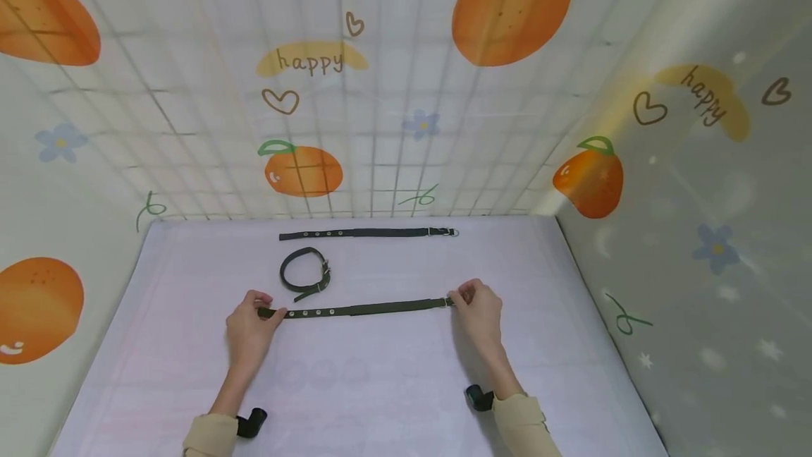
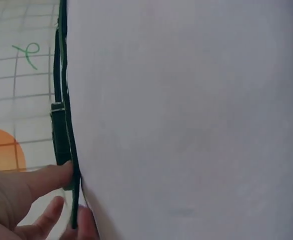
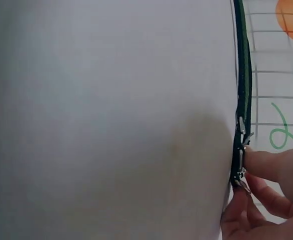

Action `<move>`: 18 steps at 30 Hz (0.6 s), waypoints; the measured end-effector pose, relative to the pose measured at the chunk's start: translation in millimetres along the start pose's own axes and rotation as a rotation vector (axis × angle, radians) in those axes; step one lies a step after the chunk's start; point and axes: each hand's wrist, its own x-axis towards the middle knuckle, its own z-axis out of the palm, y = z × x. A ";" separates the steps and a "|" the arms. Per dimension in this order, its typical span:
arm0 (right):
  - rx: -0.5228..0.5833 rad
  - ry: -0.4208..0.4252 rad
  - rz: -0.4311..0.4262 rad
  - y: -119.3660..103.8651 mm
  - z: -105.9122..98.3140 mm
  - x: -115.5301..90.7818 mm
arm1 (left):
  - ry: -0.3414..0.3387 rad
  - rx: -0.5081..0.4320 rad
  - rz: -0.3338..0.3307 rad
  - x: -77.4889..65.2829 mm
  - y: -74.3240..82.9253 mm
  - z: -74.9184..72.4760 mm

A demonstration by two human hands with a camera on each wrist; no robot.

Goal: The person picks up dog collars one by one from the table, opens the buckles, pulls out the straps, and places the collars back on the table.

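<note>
A dark green collar with a row of metal eyelets lies stretched from side to side near the middle of the table. At its eyelet end, my left hand pinches the strap between thumb and fingers. The opposite, buckle end is pinched by my right hand, whose fingers partly hide the metal fittings. In the right wrist view the buckle shows right at the thumb. Just behind the held strap sits a second collar, buckled into a loop. Farther back, a third collar lies straight, its buckle to the right.
White cloth covers the table. Behind it rises a wire grid covered by a sheet with printed oranges, and a similar printed sheet hangs along the right side. Small black cameras are worn at both wrists.
</note>
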 end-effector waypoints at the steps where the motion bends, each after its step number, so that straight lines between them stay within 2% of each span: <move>1: -0.003 0.002 -0.006 -0.8 0.2 0.1 | -0.004 0.013 0.008 0.0 1.5 -0.7; 6: -0.018 -0.008 -0.026 -2.1 -0.3 0.0 | -0.027 0.053 0.023 -0.5 10.6 -4.6; 12: -0.107 -0.030 -0.031 2.1 -2.3 -1.7 | -0.066 0.107 0.013 -0.5 17.4 -6.0; 18: -0.134 -0.055 -0.027 3.4 -6.0 0.3 | -0.078 0.138 0.025 1.6 22.2 -3.6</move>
